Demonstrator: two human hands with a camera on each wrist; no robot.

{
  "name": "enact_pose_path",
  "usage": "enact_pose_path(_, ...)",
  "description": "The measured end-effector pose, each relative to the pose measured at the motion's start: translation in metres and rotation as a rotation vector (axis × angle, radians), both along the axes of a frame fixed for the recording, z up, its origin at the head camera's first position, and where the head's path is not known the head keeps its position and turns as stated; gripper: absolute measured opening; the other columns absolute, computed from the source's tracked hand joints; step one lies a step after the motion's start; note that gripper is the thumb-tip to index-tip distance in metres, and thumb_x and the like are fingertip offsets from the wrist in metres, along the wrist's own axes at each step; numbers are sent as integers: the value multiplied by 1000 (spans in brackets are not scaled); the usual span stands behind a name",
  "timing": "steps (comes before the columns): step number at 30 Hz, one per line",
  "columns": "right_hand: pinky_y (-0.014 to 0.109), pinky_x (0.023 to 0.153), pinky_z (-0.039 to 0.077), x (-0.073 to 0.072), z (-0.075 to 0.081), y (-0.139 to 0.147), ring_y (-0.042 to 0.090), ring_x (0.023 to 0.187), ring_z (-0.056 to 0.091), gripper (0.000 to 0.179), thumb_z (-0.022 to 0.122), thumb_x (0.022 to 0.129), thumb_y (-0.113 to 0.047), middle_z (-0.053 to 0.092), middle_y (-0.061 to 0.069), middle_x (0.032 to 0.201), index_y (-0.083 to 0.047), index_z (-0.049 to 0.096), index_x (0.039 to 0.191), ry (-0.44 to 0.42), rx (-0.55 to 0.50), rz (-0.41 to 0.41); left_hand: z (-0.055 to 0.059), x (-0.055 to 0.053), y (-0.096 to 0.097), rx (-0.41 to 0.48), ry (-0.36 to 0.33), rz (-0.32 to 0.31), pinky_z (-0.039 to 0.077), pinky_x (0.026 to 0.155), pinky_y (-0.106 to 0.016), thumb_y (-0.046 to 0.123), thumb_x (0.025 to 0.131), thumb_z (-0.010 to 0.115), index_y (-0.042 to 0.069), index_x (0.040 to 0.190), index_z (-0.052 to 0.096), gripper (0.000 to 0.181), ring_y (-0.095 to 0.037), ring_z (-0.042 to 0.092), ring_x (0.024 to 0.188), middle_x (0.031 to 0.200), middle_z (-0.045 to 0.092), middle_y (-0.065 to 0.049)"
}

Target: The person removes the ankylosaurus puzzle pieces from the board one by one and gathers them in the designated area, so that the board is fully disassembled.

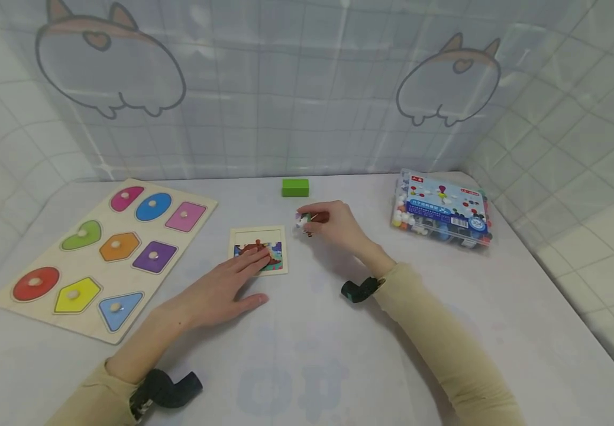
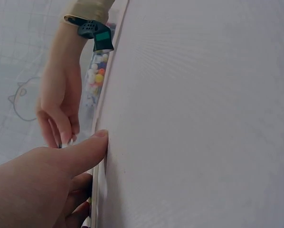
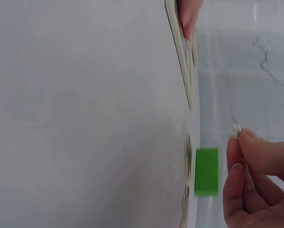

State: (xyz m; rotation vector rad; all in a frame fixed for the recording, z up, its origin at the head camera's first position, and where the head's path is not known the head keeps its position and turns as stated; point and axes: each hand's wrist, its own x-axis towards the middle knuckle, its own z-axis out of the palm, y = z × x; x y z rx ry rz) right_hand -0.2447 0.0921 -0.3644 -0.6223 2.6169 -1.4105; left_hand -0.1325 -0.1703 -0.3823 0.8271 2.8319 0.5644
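My left hand (image 1: 222, 290) lies with outstretched fingers on a small wooden-framed jigsaw puzzle (image 1: 258, 232). Colourful pieces (image 1: 277, 251) fill the lower part of the frame, while its upper part shows bare wood. Just right of the frame, my right hand (image 1: 339, 225) pinches a small jigsaw piece (image 3: 236, 126) between thumb and fingertips, held above the table. A whitish, patterned jigsaw piece (image 1: 301, 219) shows by those fingertips in the head view; whether it is the pinched one I cannot tell. Thin brown-edged pieces (image 3: 187, 154) lie on the table below the right hand.
A green block (image 1: 295, 188) sits near the table's back edge. At left lies a wooden shape board (image 1: 142, 272) with knobbed, coloured shapes. A clear plastic box (image 1: 442, 210) of coloured beads stands at back right. A tiled curtain (image 1: 286, 89) hangs behind the table.
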Motion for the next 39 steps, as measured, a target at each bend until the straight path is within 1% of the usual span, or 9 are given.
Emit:
enact_pose_path(4, 30, 82, 56, -1, 1, 26, 20, 99, 69, 31, 69, 93, -8, 71, 7, 123, -8, 71, 124, -29, -23, -49, 0, 0, 1, 3, 6, -3, 30, 119, -54, 48, 95, 63, 11, 156, 36, 75, -31, 29, 150, 163, 32, -7)
enact_pose_path(10, 28, 83, 54, -3, 0, 58, 23, 107, 66, 30, 69, 93, -7, 70, 10, 125, -8, 72, 124, -26, -13, -123, -1, 1, 1, 0, 14, -2, 30, 119, -53, 48, 95, 63, 11, 155, 37, 75, -31, 29, 150, 163, 32, -6)
enact_pose_path(13, 27, 80, 53, -4, -3, 71, 24, 105, 65, 30, 69, 94, -7, 70, 11, 125, -7, 72, 124, -25, -4, -154, -1, 2, 1, 1, 19, -3, 31, 119, -53, 48, 95, 63, 11, 155, 37, 75, -31, 30, 149, 162, 33, -7)
enact_pose_path(17, 26, 73, 49, -6, -9, 84, 22, 97, 62, 30, 69, 94, -9, 70, 10, 122, -11, 72, 124, -45, 32, -191, 0, 3, 1, 8, 25, -1, 32, 117, -55, 48, 95, 63, 10, 154, 38, 75, -33, 32, 148, 162, 34, -9)
enact_pose_path(19, 26, 69, 46, -7, -10, 87, 22, 90, 60, 30, 69, 94, -10, 70, 10, 119, -13, 72, 124, -42, 44, -202, -1, 3, 0, 7, 23, 1, 32, 118, -54, 48, 95, 63, 10, 155, 38, 75, -32, 31, 149, 162, 34, -8)
enact_pose_path(22, 27, 66, 45, -7, -12, 89, 23, 84, 58, 28, 70, 94, -10, 69, 9, 115, -14, 73, 121, -25, 52, -208, -2, 2, 0, 3, 18, 3, 31, 118, -54, 48, 95, 63, 12, 155, 37, 75, -31, 30, 150, 163, 32, -6)
enact_pose_path(28, 26, 71, 49, -10, -18, 88, 23, 91, 62, 28, 67, 94, -6, 66, 12, 122, -10, 71, 122, -10, 80, -161, -3, 1, 0, 2, 11, 6, 30, 119, -54, 47, 95, 63, 11, 156, 36, 75, -32, 29, 150, 163, 31, -7)
enact_pose_path(31, 27, 73, 50, -11, -22, 87, 24, 93, 63, 28, 67, 94, -5, 66, 11, 123, -10, 71, 121, 5, 98, -155, -3, 0, 0, 0, 9, 5, 30, 118, -54, 47, 95, 63, 11, 156, 36, 75, -32, 29, 150, 163, 31, -7)
enact_pose_path(39, 33, 74, 46, -10, -26, 84, 24, 91, 55, 29, 64, 96, -5, 64, 11, 111, -11, 70, 124, 49, 172, -156, -3, -1, -1, -4, 21, -12, 30, 119, -53, 49, 96, 61, 11, 156, 36, 75, -31, 28, 150, 163, 31, -7)
